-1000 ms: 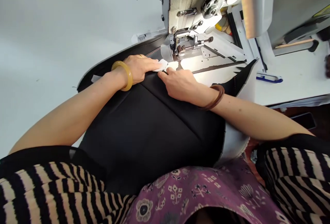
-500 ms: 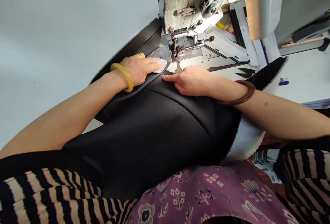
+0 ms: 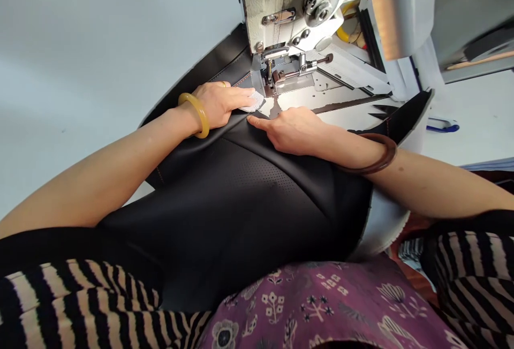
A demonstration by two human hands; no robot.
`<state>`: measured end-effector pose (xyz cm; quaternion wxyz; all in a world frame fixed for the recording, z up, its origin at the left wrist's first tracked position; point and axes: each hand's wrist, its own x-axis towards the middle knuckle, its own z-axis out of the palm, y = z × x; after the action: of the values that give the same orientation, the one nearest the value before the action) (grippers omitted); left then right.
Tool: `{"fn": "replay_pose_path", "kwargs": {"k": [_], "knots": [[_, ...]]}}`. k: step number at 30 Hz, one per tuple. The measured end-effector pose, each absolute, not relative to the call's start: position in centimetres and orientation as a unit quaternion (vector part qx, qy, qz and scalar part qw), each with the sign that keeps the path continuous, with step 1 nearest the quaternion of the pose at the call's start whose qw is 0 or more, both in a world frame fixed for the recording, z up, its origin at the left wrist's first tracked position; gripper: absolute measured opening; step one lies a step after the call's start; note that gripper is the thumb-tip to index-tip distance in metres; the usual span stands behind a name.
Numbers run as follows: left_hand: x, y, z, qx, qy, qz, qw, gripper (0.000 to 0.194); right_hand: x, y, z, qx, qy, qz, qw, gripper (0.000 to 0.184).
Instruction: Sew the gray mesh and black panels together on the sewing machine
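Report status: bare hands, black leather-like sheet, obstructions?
Left hand touching small white ribbed patch. Right hand, index extended, touching creased black leather-like sheet. Nothing visibly blocking either hand.

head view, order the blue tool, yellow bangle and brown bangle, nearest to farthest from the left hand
1. yellow bangle, worn behind the left hand
2. brown bangle, worn behind the right hand
3. blue tool, far right on the white table

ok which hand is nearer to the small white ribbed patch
Left. The left hand touches the white patch; the right hand is below and right of it, on the black material.
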<state>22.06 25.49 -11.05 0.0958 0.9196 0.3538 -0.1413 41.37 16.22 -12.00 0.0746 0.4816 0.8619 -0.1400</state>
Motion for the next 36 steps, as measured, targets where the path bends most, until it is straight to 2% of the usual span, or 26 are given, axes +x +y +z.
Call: {"fn": "replay_pose_path", "kwargs": {"k": [5,11,17,27,36], "knots": [[22.2,26.4,-10.4,0.911,0.347,-0.158,0.156,0.063,41.4,16.3,-11.9,0.487,0.857,-0.152,0.075,0.053],[22.3,26.9,-10.0,0.91,0.34,-0.166,0.168,0.062,41.6,16.4,-12.0,0.488,0.857,-0.148,0.071,0.053],[22.3,26.5,-9.9,0.92,0.324,-0.177,0.128,0.063,41.7,16.5,-11.8,0.492,0.855,-0.146,0.075,0.055],[23.7,23.2,-9.3,0.887,0.404,-0.21,0.082,0.062,42.5,16.4,-10.5,0.532,0.826,-0.153,0.108,0.052],[25.9,21.8,-10.5,0.855,0.487,-0.157,0.082,0.054,44.5,17.0,-10.4,0.551,0.82,-0.116,0.104,0.049]]}}
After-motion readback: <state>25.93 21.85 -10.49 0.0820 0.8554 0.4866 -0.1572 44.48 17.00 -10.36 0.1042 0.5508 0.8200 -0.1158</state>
